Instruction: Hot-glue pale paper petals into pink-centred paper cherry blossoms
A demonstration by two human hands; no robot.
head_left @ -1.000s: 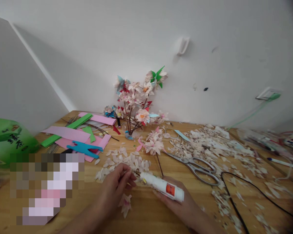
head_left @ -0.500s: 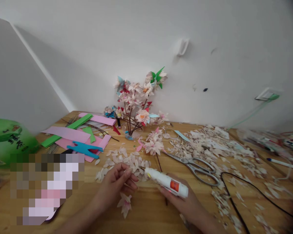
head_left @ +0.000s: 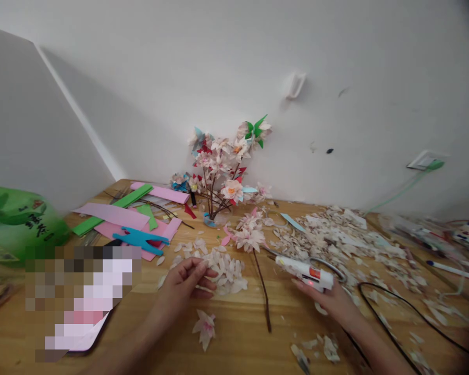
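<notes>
My right hand [head_left: 324,297] is wrapped round a white hot glue gun [head_left: 305,272] with an orange label, its nozzle pointing left, above the metal scissors [head_left: 330,265]. My left hand [head_left: 193,278] has its fingers curled and thumb pressed to the index finger; whatever is between them is too small to make out. Beside it spreads a pile of pale loose petals [head_left: 229,273]. One small pink-white flower [head_left: 205,329] lies below the left hand. Between my hands lies a blossom head [head_left: 250,234] on a brown stem [head_left: 262,286].
Against the wall stands a bunch of handmade flowers [head_left: 221,161]. Coloured paper strips [head_left: 117,213] lie at left, near a green bag [head_left: 27,224] and a blurred-out phone-like object [head_left: 88,307]. Scattered dried petals [head_left: 336,234] cover the right side, where a black cable [head_left: 391,297] loops.
My right hand has carried the glue gun to the right, away from my left hand and over the scissors. The left hand stays by the petals. The whole view has shifted slightly.
</notes>
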